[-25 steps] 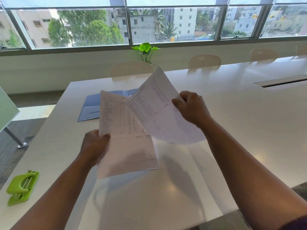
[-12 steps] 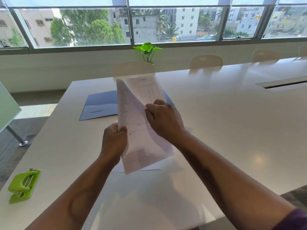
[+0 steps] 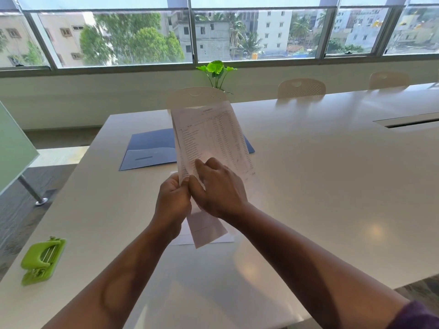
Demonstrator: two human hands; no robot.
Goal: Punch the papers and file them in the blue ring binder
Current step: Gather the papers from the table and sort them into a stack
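Head view: we pinch the papers (image 3: pixel 209 138) upright above the bench (image 3: pixel 332 186), left hand (image 3: pixel 172 203) and right hand (image 3: pixel 218 188) fingers clamped on their lower edge. Behind the papers lies the blue binder (image 3: pixel 149 148); the green punch (image 3: pixel 42 260) sits far left by the bench edge.

**Room and furniture, far side to near**

Long white table (image 3: pixel 332 186), glossy, with a recessed slot (image 3: pixel 408 121) at far right. Three pale perforated chairs along the far edge: one (image 3: pixel 194 97) mid, one (image 3: pixel 301 87) right of it, one (image 3: pixel 388 79) farthest right. Small green plant (image 3: pixel 216 71) just behind the mid chair. Wide window (image 3: pixel 213 32) beyond, showing buildings and trees. Frosted glass panel (image 3: pixel 14 148) at left on a metal leg (image 3: pixel 32 192).
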